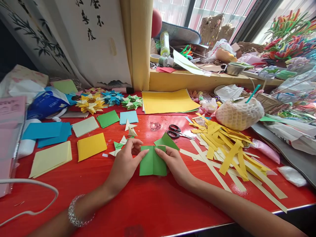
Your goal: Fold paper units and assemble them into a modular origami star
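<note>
Nearest me, my forearms cross the front edge of the red counter (153,204), a beaded bracelet (75,215) on my left wrist. Both hands meet at a green paper sheet (152,163) lying flat near the counter's middle, a crease running down its centre. My left hand (124,161) rests on the sheet's left edge, fingers (142,154) pressed down on its upper left corner rather than closed around anything. My right hand (174,161) does the same on the upper right corner, fingers flat on the paper. Just behind the sheet lies another green piece (168,141), then black-handled scissors (175,131). Yellow paper strips (227,148) are heaped toward the right edge. Small folded paper points (120,144) sit just left of my left hand, and coloured squares (91,146) spread toward the left edge.
</note>
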`<state>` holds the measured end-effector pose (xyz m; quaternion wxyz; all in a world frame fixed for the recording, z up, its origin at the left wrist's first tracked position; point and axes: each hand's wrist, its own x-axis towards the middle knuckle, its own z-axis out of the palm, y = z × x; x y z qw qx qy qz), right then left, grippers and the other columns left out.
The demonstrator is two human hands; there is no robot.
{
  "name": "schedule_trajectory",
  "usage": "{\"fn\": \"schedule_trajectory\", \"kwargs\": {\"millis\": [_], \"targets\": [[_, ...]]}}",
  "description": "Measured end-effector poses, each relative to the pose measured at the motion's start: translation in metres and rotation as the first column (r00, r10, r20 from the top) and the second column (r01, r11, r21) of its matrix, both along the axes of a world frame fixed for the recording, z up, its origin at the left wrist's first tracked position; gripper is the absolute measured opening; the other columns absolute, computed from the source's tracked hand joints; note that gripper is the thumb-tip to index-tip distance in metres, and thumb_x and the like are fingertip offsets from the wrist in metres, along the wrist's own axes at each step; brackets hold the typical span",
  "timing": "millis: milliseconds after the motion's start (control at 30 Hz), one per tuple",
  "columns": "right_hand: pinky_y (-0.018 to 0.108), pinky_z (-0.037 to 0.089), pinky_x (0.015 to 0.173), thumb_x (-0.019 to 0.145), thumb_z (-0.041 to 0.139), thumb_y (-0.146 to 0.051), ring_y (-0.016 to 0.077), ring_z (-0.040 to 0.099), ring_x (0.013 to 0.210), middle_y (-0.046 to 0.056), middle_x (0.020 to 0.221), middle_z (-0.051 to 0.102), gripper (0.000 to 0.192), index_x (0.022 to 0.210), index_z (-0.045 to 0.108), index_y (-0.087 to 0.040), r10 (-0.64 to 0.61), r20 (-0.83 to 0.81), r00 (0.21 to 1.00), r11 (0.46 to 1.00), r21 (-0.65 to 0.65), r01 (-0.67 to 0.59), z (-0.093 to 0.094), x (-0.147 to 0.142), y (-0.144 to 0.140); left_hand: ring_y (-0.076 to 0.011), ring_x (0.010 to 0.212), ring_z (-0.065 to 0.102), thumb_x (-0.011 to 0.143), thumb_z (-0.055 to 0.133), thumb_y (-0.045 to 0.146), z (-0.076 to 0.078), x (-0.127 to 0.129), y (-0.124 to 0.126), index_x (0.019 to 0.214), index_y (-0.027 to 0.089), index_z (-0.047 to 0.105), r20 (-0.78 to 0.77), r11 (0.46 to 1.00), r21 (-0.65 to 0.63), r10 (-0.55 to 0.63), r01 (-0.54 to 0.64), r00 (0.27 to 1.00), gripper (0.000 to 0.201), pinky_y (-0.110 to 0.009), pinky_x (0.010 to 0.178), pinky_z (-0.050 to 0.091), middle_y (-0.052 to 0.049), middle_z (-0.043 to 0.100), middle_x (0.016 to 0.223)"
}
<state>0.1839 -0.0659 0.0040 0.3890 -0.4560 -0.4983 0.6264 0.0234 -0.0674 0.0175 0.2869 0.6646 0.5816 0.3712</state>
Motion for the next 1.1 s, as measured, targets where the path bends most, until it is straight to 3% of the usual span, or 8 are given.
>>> {"fn": "schedule_trajectory", "kwargs": {"millis": [133,267,333,467,567,667,767,1100], "targets": [[0.018,0.035,0.036,0.077,0.051,-0.046,0.0076,0.042,0.044,-0.003,0.058,0.044,0.03,0.074,0.052,-0.016,-0.02,-0.116,0.993,0.992,-0.125,0.005,-0.001,-0.001,-0.002,-0.0131,0.075,0.057,0.082,0.05,0.029,0.0,-0.002,-0.002,0.081,0.02,0.051,-0.079,0.981,0.188,-0.028,0.042,0.996,0.008,-0.023,0.067,0.045,0.001,0.058,0.078],[0.018,0.035,0.04,0.076,0.054,-0.044,0.0061,0.04,0.047,-0.002,0.06,0.046,0.03,0.073,0.054,-0.015,-0.059,-0.196,0.979,0.983,-0.185,0.022,0.0,-0.002,-0.005,-0.0142,0.079,0.056,0.082,0.05,0.015,-0.001,-0.006,-0.002,0.084,0.019,0.055,-0.259,0.841,0.492,-0.104,0.224,0.96,0.007,-0.026,0.075,0.043,-0.002,0.06,0.08],[0.018,0.036,0.043,0.076,0.055,-0.043,0.0063,0.041,0.048,-0.001,0.062,0.048,0.029,0.073,0.056,-0.014,-0.072,-0.206,0.976,0.98,-0.195,0.031,0.0,-0.001,-0.005,-0.0142,0.08,0.056,0.081,0.051,0.014,-0.001,-0.008,-0.001,0.088,0.018,0.055,-0.28,0.829,0.495,-0.13,0.259,0.951,0.009,-0.027,0.076,0.044,-0.003,0.061,0.081],[0.02,0.037,0.046,0.076,0.056,-0.042,0.0068,0.043,0.05,-0.001,0.062,0.049,0.028,0.072,0.056,-0.014,-0.072,-0.211,0.975,0.977,-0.212,0.026,-0.001,0.0,-0.004,-0.013,0.077,0.057,0.08,0.053,0.016,0.001,-0.009,0.003,0.087,0.018,0.056,-0.209,0.877,0.407,-0.181,0.254,0.961,0.008,-0.025,0.072,0.046,-0.002,0.062,0.081],[0.021,0.038,0.048,0.075,0.057,-0.041,0.0065,0.042,0.049,-0.002,0.059,0.046,0.029,0.065,0.052,-0.014,-0.077,-0.214,0.974,0.973,-0.23,0.026,0.0,0.0,-0.003,-0.0136,0.078,0.057,0.079,0.054,0.012,-0.001,-0.011,0.004,0.085,0.018,0.058,-0.257,0.81,0.488,-0.223,0.325,0.94,0.01,-0.026,0.071,0.047,-0.003,0.061,0.081],[0.021,0.037,0.049,0.074,0.058,-0.041,0.0063,0.04,0.048,-0.003,0.056,0.043,0.029,0.063,0.05,-0.015,-0.074,-0.227,0.971,0.97,-0.241,0.018,0.0,-0.001,-0.002,-0.0149,0.079,0.057,0.076,0.057,0.009,-0.006,-0.014,0.005,0.089,0.018,0.059,-0.395,0.713,0.578,-0.183,0.398,0.9,0.016,-0.027,0.069,0.047,-0.005,0.06,0.084],[0.021,0.036,0.048,0.075,0.058,-0.04,0.0061,0.039,0.047,-0.004,0.055,0.042,0.028,0.065,0.052,-0.014,-0.046,-0.247,0.968,0.973,-0.229,-0.012,0.0,-0.002,-0.002,-0.0168,0.082,0.058,0.075,0.058,0.009,-0.009,-0.015,0.005,0.091,0.018,0.059,-0.479,0.654,0.6,-0.17,0.462,0.861,0.018,-0.028,0.07,0.047,-0.006,0.061,0.087],[0.022,0.036,0.049,0.075,0.058,-0.038,0.0082,0.047,0.052,-0.001,0.06,0.051,0.027,0.068,0.056,-0.013,-0.028,-0.277,0.96,0.975,-0.22,-0.035,0.002,0.0,-0.001,-0.0153,0.081,0.058,0.074,0.06,0.009,-0.016,-0.019,0.006,0.094,0.02,0.059,-0.485,0.624,0.596,-0.222,0.505,0.846,0.023,-0.026,0.065,0.047,-0.008,0.058,0.095]]}}
